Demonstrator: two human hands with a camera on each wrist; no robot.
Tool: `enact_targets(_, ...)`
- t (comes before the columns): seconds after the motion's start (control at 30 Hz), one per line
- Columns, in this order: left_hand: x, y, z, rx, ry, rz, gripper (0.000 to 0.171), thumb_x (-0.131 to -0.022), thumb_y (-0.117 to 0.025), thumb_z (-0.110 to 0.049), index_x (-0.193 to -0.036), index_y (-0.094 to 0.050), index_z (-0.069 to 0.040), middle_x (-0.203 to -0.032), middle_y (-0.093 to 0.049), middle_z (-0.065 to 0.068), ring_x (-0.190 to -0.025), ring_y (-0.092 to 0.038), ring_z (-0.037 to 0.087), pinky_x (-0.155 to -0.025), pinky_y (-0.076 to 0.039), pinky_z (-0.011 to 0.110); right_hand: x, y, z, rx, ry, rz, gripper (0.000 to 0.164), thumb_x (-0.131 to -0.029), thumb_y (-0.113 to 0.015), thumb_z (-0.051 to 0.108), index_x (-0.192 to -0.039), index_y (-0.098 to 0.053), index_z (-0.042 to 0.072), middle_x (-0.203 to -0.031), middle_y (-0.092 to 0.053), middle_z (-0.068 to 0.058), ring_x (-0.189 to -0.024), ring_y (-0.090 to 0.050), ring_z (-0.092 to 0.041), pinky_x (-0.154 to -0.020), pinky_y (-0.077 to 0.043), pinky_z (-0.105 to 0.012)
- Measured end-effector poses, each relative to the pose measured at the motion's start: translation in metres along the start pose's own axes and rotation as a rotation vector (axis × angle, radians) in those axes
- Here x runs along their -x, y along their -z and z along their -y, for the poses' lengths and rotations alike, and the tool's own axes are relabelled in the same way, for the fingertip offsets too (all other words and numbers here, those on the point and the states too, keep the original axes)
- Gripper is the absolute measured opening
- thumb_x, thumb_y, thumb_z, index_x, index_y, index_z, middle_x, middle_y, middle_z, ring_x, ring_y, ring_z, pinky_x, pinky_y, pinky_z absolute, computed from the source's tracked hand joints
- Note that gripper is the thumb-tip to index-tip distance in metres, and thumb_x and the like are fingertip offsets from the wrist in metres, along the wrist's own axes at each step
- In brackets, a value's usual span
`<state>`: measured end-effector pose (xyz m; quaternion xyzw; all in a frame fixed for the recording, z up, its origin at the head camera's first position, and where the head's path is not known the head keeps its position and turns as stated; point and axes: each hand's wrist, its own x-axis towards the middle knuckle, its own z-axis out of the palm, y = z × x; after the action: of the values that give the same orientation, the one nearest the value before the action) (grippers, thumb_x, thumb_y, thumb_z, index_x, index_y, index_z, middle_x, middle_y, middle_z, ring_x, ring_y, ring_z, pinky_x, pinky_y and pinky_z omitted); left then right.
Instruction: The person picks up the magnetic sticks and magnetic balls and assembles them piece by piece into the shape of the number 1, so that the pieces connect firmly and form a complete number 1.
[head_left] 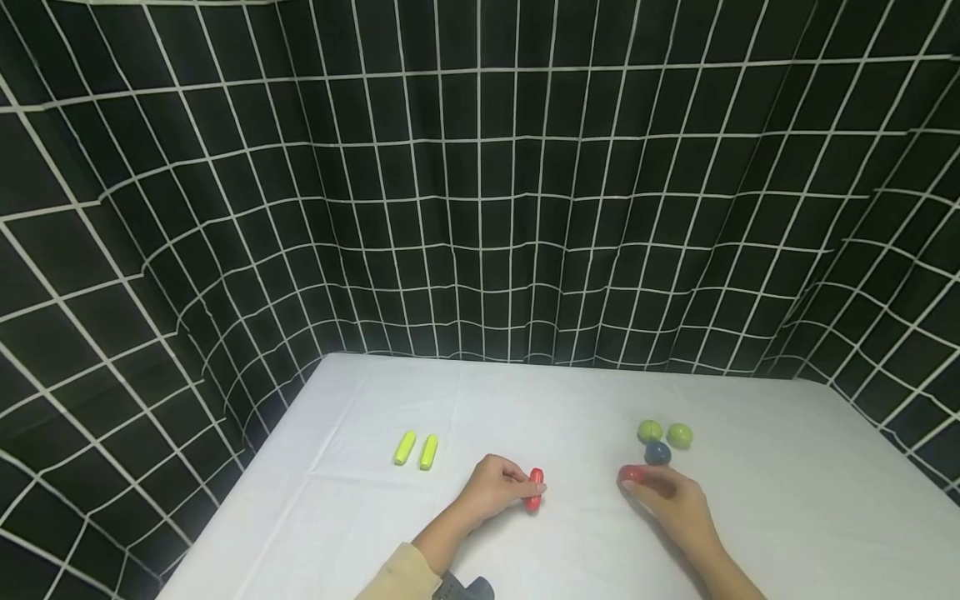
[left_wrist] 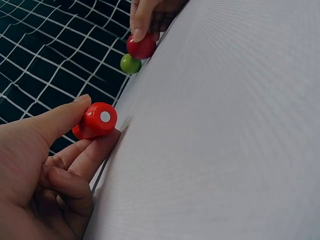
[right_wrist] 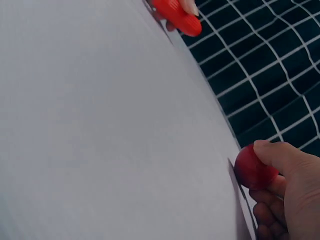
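Note:
Between thumb and fingertips, my left hand (head_left: 491, 490) pinches a short, stubby red highlighter (head_left: 535, 490). The left wrist view shows a white disc on the end of this highlighter (left_wrist: 102, 118), held close over the white cloth. To the right, my right hand (head_left: 678, 508) grips a red ball (head_left: 632, 474) by its sides. In the right wrist view the red ball (right_wrist: 254, 167) is low over the cloth, with the thumb on top of it. Just beyond that hand lie a blue ball (head_left: 657, 453) and two green balls, one left (head_left: 650, 431) and one right (head_left: 680, 435).
Two yellow highlighters (head_left: 405, 448) lie side by side on the left part of the white-covered table (head_left: 360, 517). A black curtain with a white grid (head_left: 495, 208) hangs behind the table and along both sides. A grey watch-like band (head_left: 457, 587) shows beneath the left sleeve.

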<state>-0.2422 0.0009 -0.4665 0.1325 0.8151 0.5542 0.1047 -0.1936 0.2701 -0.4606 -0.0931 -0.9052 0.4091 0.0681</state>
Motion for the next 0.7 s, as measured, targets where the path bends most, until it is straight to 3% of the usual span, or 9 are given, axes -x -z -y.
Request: enact_targets(0.7,0.000,-0.002,0.001,-0.017,-0.021,-0.004,0.031,-0.075,-0.075,-0.035,-0.068,-0.069,-0.006,-0.051,-0.054,-0.005,-0.052,-0.041,0.007,-0.047,-0.033,0.020,-0.013,-0.041,0.028,-0.105,0.067,0.026,0.053,-0.078,-0.073,0.036,-0.118,-0.060,0.004,-0.119,-0.063,-0.017,-0.115,-0.055,-0.034,-0.097,-0.042,-0.050)
